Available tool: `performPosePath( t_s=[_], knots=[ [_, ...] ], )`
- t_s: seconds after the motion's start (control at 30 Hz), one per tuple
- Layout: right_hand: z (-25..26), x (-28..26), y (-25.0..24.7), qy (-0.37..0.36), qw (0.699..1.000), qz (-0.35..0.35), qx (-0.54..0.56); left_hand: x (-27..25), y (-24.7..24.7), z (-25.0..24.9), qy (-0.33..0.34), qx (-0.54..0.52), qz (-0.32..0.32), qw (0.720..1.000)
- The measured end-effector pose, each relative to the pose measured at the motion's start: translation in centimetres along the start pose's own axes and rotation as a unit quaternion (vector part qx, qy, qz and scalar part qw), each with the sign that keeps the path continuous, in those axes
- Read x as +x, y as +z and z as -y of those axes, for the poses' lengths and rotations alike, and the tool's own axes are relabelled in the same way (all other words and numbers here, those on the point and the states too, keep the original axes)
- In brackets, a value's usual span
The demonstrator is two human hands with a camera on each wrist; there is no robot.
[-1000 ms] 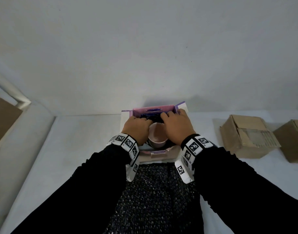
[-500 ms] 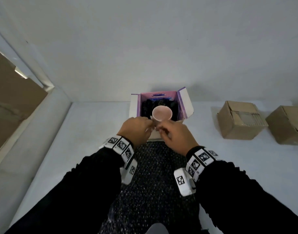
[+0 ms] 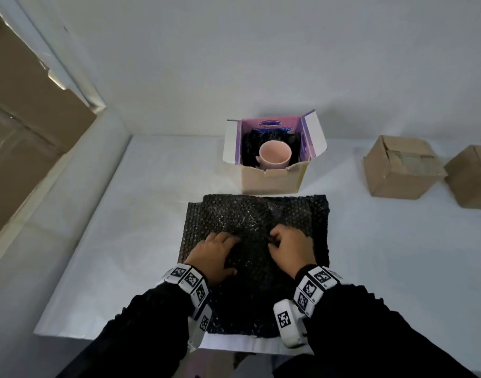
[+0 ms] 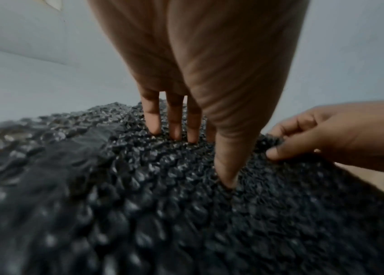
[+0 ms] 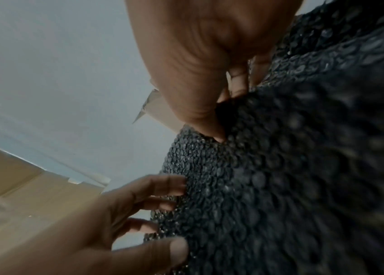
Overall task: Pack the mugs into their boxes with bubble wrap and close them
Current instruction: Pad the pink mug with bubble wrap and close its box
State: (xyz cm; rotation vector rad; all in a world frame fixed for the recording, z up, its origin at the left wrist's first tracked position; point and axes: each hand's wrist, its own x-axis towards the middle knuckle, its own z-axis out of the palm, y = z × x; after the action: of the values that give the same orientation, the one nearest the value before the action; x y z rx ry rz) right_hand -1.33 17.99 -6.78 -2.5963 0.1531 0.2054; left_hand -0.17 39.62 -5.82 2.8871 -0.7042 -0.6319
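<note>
A pink mug [image 3: 275,157] stands upright inside an open cardboard box [image 3: 272,179] with purple-lined flaps, dark bubble wrap packed behind it. In front of the box a black bubble wrap sheet [image 3: 250,214] lies flat on the table. My left hand [image 3: 216,251] rests on the sheet, its straight fingers [image 4: 174,119] pressing into the bubbles. My right hand [image 3: 288,248] pinches a raised fold of the bubble wrap [image 5: 280,167] between thumb and fingers. Both hands are well short of the box.
Two closed brown cardboard boxes [image 3: 400,170] [image 3: 473,178] sit at the right of the white table [image 3: 152,214]. A white wall runs behind. A large brown panel [image 3: 24,126] stands off the table's left edge.
Both hands left the mug in the box and drew back toward me onto the flat bubble wrap sheet. The right hand has taken hold of a fold of it.
</note>
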Motion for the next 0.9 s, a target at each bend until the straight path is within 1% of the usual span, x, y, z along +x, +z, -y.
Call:
performPosePath(
  t_s=[0.03, 0.1, 0.17, 0.2, 0.3, 0.37, 0.4, 0.43, 0.47, 0.53, 0.57, 0.63, 0.67, 0.73, 0.77, 0.8, 0.83, 0.9],
  knots=[
    [0.2, -0.1, -0.3, -0.026, 0.999, -0.018, 0.037, -0.1, -0.2, -0.3, -0.01, 0.003, -0.035, 0.999],
    [0.7, -0.1, -1.3, -0.08, 0.992, -0.044, 0.084, -0.4, -1.3, -0.8, -0.029, 0.022, -0.144, 0.989],
    [1.2, 0.0, -2.7, -0.13, 0.983, -0.061, 0.113, -0.5, -2.9, -1.2, -0.014, 0.039, -0.255, 0.966],
    [1.5, 0.1, -3.5, -0.156, 0.978, -0.064, 0.125, -0.5, -3.7, -1.4, 0.007, 0.052, -0.291, 0.955],
    [2.5, 0.3, -5.7, -0.222, 0.964, -0.062, 0.133, 0.2, -5.9, -1.5, 0.06, 0.093, -0.352, 0.929],
    [2.9, 0.5, -6.9, -0.246, 0.96, -0.065, 0.12, 0.9, -7.1, -1.2, 0.094, 0.098, -0.39, 0.911],
    [3.1, 0.5, -7.5, -0.249, 0.959, -0.069, 0.115, 1.2, -7.6, -1.0, 0.107, 0.083, -0.397, 0.908],
    [3.1, 0.6, -8.1, -0.249, 0.959, -0.073, 0.111, 1.5, -8.1, -0.8, 0.117, 0.053, -0.391, 0.911],
    [3.1, 0.6, -8.7, -0.244, 0.961, -0.077, 0.108, 1.6, -8.6, -0.7, 0.12, 0.008, -0.369, 0.922],
    [2.9, 0.7, -9.9, -0.24, 0.961, -0.084, 0.105, 1.6, -9.4, -0.8, 0.096, -0.073, -0.318, 0.94],
    [2.6, 0.8, -10.5, -0.244, 0.96, -0.094, 0.103, 1.4, -9.8, -1.0, 0.082, -0.091, -0.31, 0.943],
    [2.1, 1.2, -11.6, -0.241, 0.958, -0.126, 0.093, 1.3, -10.3, -1.0, 0.076, -0.091, -0.313, 0.942],
    [1.9, 1.6, -12.2, -0.229, 0.959, -0.141, 0.089, 1.3, -10.7, -0.9, 0.078, -0.092, -0.303, 0.945],
    [1.3, 2.5, -13.4, -0.205, 0.959, -0.177, 0.081, 1.7, -11.4, -0.6, 0.081, -0.085, -0.255, 0.96],
    [1.1, 2.9, -13.9, -0.197, 0.956, -0.203, 0.074, 1.8, -11.6, -0.5, 0.086, -0.084, -0.242, 0.963],
    [1.0, 3.3, -14.4, -0.187, 0.953, -0.228, 0.066, 2.0, -11.7, -0.3, 0.085, -0.104, -0.242, 0.961],
    [0.9, 3.5, -14.8, -0.178, 0.951, -0.246, 0.062, 2.0, -11.8, -0.3, 0.074, -0.159, -0.248, 0.953],
    [0.8, 3.7, -15.5, -0.154, 0.951, -0.261, 0.068, 1.9, -12.2, -1.0, 0.046, -0.299, -0.263, 0.916]
  ],
)
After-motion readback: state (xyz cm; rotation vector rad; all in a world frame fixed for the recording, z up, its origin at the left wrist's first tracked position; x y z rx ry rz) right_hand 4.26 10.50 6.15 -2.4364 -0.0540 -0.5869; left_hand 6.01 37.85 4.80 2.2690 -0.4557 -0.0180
